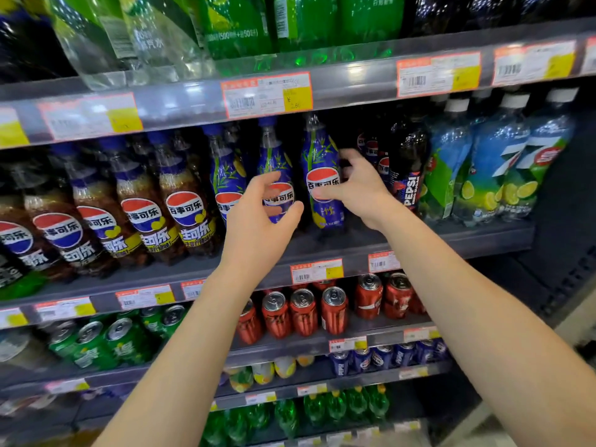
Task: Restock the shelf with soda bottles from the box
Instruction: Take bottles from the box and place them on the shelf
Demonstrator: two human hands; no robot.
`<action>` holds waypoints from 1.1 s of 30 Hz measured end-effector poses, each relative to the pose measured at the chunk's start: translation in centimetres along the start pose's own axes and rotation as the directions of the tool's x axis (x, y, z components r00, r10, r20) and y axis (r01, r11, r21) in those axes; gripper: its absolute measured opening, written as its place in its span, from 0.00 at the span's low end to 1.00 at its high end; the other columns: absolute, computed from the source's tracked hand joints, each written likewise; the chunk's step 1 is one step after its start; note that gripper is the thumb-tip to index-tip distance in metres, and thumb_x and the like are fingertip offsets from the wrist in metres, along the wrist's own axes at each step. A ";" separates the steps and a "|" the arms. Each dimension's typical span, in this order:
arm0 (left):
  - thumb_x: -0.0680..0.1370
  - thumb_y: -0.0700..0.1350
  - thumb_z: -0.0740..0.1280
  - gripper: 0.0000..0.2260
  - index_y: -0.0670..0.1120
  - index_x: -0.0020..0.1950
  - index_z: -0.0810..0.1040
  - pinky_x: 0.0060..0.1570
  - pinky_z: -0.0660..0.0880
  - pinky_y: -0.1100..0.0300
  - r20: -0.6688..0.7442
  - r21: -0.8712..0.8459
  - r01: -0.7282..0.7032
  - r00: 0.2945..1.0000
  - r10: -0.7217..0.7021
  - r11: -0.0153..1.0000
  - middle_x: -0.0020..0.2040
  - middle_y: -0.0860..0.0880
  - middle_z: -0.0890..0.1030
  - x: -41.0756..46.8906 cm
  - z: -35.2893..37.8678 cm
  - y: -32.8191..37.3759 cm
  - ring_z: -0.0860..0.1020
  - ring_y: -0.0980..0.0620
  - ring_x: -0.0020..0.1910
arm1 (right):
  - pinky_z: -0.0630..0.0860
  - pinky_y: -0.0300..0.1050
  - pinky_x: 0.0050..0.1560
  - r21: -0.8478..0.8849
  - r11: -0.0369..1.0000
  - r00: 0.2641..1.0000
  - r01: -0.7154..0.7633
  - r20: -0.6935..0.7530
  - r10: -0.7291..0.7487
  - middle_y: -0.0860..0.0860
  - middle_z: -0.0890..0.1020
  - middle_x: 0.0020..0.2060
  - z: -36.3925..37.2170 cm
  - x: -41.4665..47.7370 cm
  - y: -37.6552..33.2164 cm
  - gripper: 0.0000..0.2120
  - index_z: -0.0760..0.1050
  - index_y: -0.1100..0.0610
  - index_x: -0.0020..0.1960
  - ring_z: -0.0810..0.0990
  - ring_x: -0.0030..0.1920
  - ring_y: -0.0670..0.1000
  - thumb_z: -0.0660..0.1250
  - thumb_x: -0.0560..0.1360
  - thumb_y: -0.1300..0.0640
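- Head view: a grey metal shelf (354,250) with price tags on its front edge carries a row of plastic soda bottles; all places below are given from the blue-labelled Pepsi bottle with bamboo print (322,175) standing upright on it.
- The right hand (358,185) is at this bottle's right side, thumb lying across the round logo, fingers curled toward the dark gap behind; the grip is spread, touching the label but not closed around the bottle.
- The left hand (261,221) is just left of it, in front of a second blue bamboo-print bottle (275,169); thumb and fingers form an open curve, and I cannot tell whether they touch that bottle.
- Further left stand brown cola bottles with yellow-marked labels (183,201), leaning in the wide-angle picture.
- Just right stands a black Pepsi zero-sugar bottle (408,169), then green-and-blue 7UP bottles (503,162).
- Below, on the next shelf down, stand red cans (303,311).
- The box is not in view.
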State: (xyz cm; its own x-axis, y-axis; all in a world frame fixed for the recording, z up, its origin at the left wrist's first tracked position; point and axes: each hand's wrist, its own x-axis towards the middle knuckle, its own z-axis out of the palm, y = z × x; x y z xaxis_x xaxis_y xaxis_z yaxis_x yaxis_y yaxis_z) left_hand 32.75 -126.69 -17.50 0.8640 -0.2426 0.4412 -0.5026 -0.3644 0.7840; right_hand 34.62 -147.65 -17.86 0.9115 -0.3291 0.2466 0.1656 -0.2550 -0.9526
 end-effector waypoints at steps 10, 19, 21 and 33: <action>0.79 0.49 0.72 0.21 0.55 0.72 0.73 0.44 0.75 0.72 0.034 0.051 0.071 0.997 -0.072 0.996 0.59 0.57 0.80 -0.5 -1.0 -1.6 0.82 0.60 0.52 | 0.81 0.56 0.57 -0.037 0.998 0.996 0.052 -0.070 -0.054 0.47 0.80 0.50 1.8 3.9 4.1 0.39 0.66 0.57 0.73 0.82 0.52 0.51 0.81 0.67 0.64; 0.80 0.48 0.70 0.19 0.55 0.71 0.73 0.38 0.74 0.76 0.053 0.059 0.091 0.994 -0.094 0.994 0.57 0.57 0.81 -0.8 -0.3 -2.0 0.82 0.63 0.47 | 0.79 0.56 0.62 -0.146 0.989 0.993 0.026 -0.110 -0.043 0.51 0.81 0.59 2.3 6.7 4.7 0.43 0.66 0.50 0.76 0.82 0.59 0.55 0.82 0.66 0.55; 0.80 0.48 0.70 0.19 0.55 0.71 0.73 0.38 0.76 0.72 0.071 0.065 0.094 0.993 -0.099 0.993 0.57 0.57 0.81 -1.0 -0.1 -2.1 0.82 0.62 0.47 | 0.78 0.54 0.63 -0.166 0.986 0.994 0.016 -0.105 -0.033 0.52 0.81 0.60 2.5 7.3 4.3 0.43 0.65 0.51 0.77 0.81 0.60 0.55 0.82 0.67 0.56; 0.80 0.49 0.70 0.20 0.55 0.71 0.73 0.47 0.76 0.72 0.067 0.086 0.058 0.996 -0.064 0.995 0.57 0.57 0.80 -1.7 0.2 -1.9 0.81 0.64 0.51 | 0.78 0.55 0.63 -0.222 0.975 0.992 -0.026 -0.126 -0.003 0.53 0.81 0.63 3.1 9.2 4.7 0.43 0.64 0.49 0.77 0.81 0.61 0.57 0.81 0.68 0.52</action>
State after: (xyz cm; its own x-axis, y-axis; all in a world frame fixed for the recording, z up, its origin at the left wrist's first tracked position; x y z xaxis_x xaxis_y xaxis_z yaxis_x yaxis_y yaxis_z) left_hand 32.23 -125.73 -19.83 0.8904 -0.2788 0.3597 -0.4522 -0.4538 0.7678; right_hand 44.92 -149.09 -20.58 0.8567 -0.4399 0.2694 0.0544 -0.4422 -0.8953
